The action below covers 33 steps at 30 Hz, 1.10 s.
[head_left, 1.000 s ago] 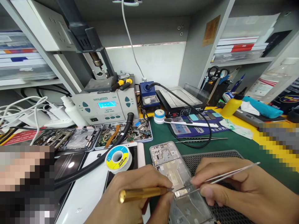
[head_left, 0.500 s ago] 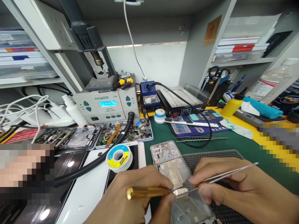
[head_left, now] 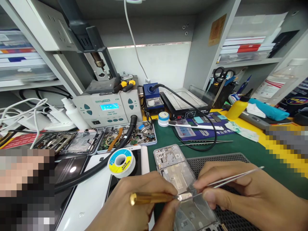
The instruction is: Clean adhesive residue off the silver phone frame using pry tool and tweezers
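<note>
An opened phone frame point(head_left: 172, 165) lies on a black perforated mat point(head_left: 216, 158) at the front of the green bench. My left hand point(head_left: 134, 205) grips a gold-handled screwdriver point(head_left: 149, 198), its tip at a small silver part point(head_left: 186, 196) on the frame. My right hand point(head_left: 243, 192) pinches silver tweezers point(head_left: 234, 178) whose tips meet the same part from the right. Both hands rest over the lower half of the frame and hide it.
A solder spool point(head_left: 120, 162) sits on a white phone point(head_left: 96, 189) to the left, crossed by a black hose point(head_left: 113, 154). A parts tray point(head_left: 127, 136), soldering station point(head_left: 108, 107), hot plate point(head_left: 185, 104) and yellow bottle point(head_left: 237, 107) stand behind. Spare tweezers point(head_left: 207, 141) lie mid-bench.
The screwdriver slid a little to the right toward the small part between one second ago and half a second ago. Since then both hands hold nearly still.
</note>
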{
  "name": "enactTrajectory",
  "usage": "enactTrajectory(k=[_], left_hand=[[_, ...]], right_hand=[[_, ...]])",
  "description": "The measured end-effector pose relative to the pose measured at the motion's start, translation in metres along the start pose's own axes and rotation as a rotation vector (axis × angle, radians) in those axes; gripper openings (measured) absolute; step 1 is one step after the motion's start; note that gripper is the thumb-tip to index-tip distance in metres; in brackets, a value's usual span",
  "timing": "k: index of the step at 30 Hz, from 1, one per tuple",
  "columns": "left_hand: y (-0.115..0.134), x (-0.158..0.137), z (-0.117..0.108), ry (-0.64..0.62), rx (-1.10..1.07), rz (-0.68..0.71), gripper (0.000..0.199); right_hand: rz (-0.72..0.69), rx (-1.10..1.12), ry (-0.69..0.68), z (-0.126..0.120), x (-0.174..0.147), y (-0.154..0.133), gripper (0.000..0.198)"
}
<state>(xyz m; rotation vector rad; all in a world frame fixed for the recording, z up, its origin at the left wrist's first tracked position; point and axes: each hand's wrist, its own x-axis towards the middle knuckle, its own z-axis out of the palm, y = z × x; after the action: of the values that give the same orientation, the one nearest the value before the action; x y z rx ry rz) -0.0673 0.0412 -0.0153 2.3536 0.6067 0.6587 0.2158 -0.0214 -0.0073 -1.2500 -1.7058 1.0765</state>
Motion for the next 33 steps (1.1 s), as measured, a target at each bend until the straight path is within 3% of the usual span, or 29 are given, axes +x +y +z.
enactTrajectory(k=[7,13,20,33], left_hand=[[0.005,0.008,-0.002,0.004,-0.013,-0.041,0.024],[0.004,0.000,-0.004,-0.026,0.035,-0.116,0.012],[0.005,0.005,-0.001,-0.001,0.077,-0.116,0.011],[0.007,0.005,0.003,0.028,0.024,-0.162,0.007]], right_hand=[[-0.024,-0.007,0.041,0.006,0.022,-0.019,0.050],[-0.015,0.004,0.029,-0.002,0.001,-0.002,0.036],[0.006,0.017,0.019,-0.003,-0.012,0.008,0.015],[0.013,-0.052,0.028,-0.002,-0.010,0.005,0.020]])
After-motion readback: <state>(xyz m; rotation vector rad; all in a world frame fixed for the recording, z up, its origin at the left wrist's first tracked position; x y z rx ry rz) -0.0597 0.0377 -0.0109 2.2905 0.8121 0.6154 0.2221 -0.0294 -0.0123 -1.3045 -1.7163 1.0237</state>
